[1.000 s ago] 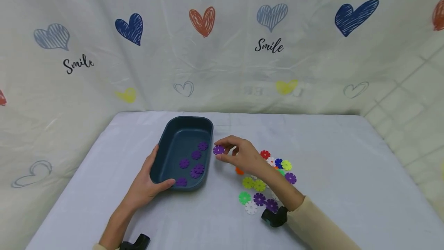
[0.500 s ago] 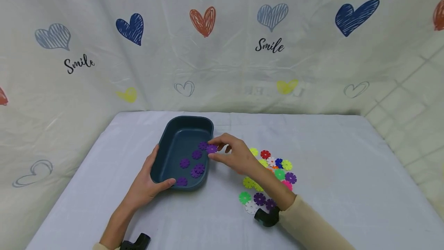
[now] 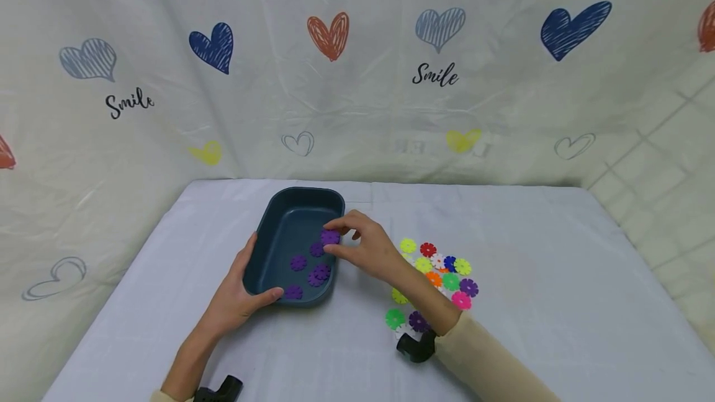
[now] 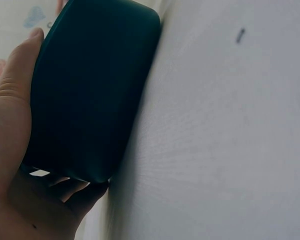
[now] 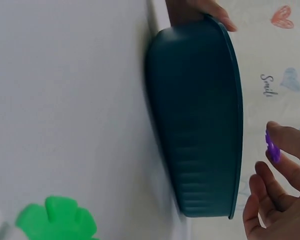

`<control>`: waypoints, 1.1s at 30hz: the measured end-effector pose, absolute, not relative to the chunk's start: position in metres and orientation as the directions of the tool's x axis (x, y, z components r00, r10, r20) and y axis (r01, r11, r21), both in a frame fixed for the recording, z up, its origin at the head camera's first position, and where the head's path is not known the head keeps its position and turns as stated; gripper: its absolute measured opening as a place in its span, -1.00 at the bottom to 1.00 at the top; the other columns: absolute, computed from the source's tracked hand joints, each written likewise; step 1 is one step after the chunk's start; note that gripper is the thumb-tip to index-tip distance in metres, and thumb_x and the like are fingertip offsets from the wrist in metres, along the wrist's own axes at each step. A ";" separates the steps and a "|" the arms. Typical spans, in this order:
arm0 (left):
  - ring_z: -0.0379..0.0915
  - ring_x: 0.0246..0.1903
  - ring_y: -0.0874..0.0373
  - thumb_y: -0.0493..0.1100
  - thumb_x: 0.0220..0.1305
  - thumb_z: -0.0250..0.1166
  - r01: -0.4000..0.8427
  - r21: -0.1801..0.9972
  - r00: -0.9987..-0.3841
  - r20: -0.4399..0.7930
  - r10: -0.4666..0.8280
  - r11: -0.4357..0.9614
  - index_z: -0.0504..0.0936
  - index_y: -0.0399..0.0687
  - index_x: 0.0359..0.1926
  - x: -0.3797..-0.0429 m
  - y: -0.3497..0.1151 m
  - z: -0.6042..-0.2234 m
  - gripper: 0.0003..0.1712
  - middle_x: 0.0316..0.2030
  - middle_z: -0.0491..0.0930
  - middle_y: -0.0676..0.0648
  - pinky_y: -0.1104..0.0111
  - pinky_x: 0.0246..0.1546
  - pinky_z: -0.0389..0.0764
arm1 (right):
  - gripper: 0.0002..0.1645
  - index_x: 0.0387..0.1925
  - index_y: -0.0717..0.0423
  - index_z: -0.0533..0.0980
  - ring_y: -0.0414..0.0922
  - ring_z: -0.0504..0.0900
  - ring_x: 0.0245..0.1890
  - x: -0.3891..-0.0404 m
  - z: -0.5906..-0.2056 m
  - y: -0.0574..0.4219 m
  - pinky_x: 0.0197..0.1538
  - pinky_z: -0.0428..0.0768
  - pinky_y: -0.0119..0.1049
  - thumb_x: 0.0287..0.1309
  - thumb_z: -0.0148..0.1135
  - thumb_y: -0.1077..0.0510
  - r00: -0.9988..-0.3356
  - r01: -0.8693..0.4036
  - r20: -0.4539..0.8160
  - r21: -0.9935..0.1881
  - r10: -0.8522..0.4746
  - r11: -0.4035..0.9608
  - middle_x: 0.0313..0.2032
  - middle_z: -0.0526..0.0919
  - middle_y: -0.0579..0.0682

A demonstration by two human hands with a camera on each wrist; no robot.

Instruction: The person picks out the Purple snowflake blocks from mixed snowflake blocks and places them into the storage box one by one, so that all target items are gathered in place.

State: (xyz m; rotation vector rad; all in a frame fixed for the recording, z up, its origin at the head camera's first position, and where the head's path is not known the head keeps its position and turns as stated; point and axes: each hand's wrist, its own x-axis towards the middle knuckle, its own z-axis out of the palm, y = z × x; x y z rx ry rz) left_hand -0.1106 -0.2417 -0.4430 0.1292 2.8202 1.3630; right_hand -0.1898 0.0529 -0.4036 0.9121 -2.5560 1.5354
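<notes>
A dark teal rectangular tub [image 3: 290, 222] stands on the white-covered table with several purple flower-shaped discs [image 3: 298, 262] inside. My left hand [image 3: 237, 299] grips its near left corner, thumb over the front rim and fingers along the left side. In the left wrist view the fingers [image 4: 85, 200] wrap round the tub's outer wall [image 4: 90, 95]. Over the tub's right side, my right hand [image 3: 363, 245] pinches a purple flower disc [image 3: 330, 237] between thumb and fingertips. The right wrist view shows this disc [image 5: 273, 147] edge-on, above the tub's rim [image 5: 238, 100].
Right of the tub, loose flower discs in several colours lie spread on the table, among them a green one [image 3: 395, 318], a pink one [image 3: 461, 300] and a purple one [image 3: 468, 288]. My right forearm passes over some of them. A white curtain [image 3: 368, 110] with printed hearts hangs behind.
My right hand has carried the purple disc leftward, from beside the tub's right rim to over its inside. The left hand and the tub have stayed in place.
</notes>
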 end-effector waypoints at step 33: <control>-0.17 0.62 -0.41 0.07 0.15 0.56 0.052 0.782 -0.997 0.008 0.074 0.621 -0.31 0.39 0.69 -0.109 -0.243 -0.446 0.40 0.69 -0.18 -0.24 -0.48 0.42 0.05 | -0.53 0.11 0.09 0.70 -0.04 0.61 0.00 -0.194 -0.404 0.021 0.15 0.64 0.01 0.18 0.54 0.07 -0.838 -0.473 0.279 -0.800 -0.469 0.369 -0.07 0.70 0.01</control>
